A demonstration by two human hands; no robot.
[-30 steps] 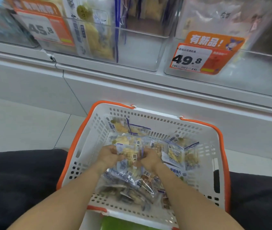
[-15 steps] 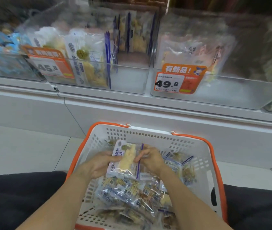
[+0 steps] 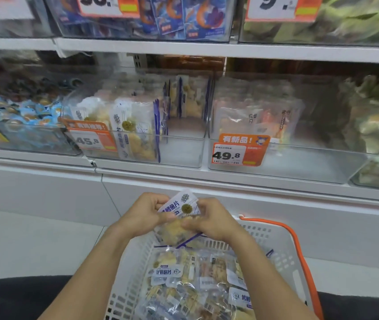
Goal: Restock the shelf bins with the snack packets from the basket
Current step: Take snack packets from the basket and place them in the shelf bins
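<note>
- Left hand (image 3: 145,213) and right hand (image 3: 211,220) are both pinching one snack packet (image 3: 179,218), fingers curled round its side edges; the packet is being held upright above the far rim of the basket (image 3: 283,248), at about 12 o'clock from it.
- Held packet is showing a white label with blue Chinese characters and a gold round sticker; pale yellow pieces are showing through the clear film.
- White slotted basket with orange rim is sitting at 6 o'clock, holding a loose heap of matching packets (image 3: 191,285).
- Clear shelf bin (image 3: 184,155) at 12 o'clock is holding the same kind of packets standing on its left side; orange tag (image 3: 89,139) reading "45.8".
- Neighbouring bin (image 3: 299,167) at 1 o'clock is carrying tag (image 3: 239,151) reading "49.8"; packets inside are blurred.
- Bin (image 3: 31,139) at 10 o'clock is holding small blue-wrapped items.
</note>
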